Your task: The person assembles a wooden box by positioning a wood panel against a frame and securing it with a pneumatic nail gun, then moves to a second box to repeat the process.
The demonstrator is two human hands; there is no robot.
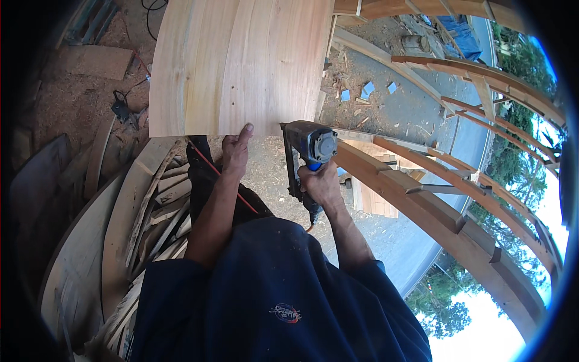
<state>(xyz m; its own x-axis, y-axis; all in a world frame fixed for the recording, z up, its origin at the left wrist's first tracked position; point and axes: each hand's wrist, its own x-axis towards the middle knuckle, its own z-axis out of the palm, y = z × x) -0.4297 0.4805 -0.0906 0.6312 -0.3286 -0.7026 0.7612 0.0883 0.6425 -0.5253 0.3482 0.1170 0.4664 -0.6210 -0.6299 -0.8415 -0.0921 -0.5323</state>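
Note:
A wide panel of pale wooden boards stretches away in front of me. My left hand grips its near edge, thumb on the top face and the other fingers partly hidden below. In my right hand is a nail gun, dark grey with a blue part, its handle wrapped by my fingers. The gun's nose meets the panel's near right corner; whether it presses on the wood I cannot tell. An orange hose leads from the bottom of the gun's handle.
Curved wooden offcuts are stacked on my left. Long timber beams run along the right side. Blue-grey square pieces lie on the sawdust-strewn ground beyond the panel's right edge. A red hose passes beside my left forearm.

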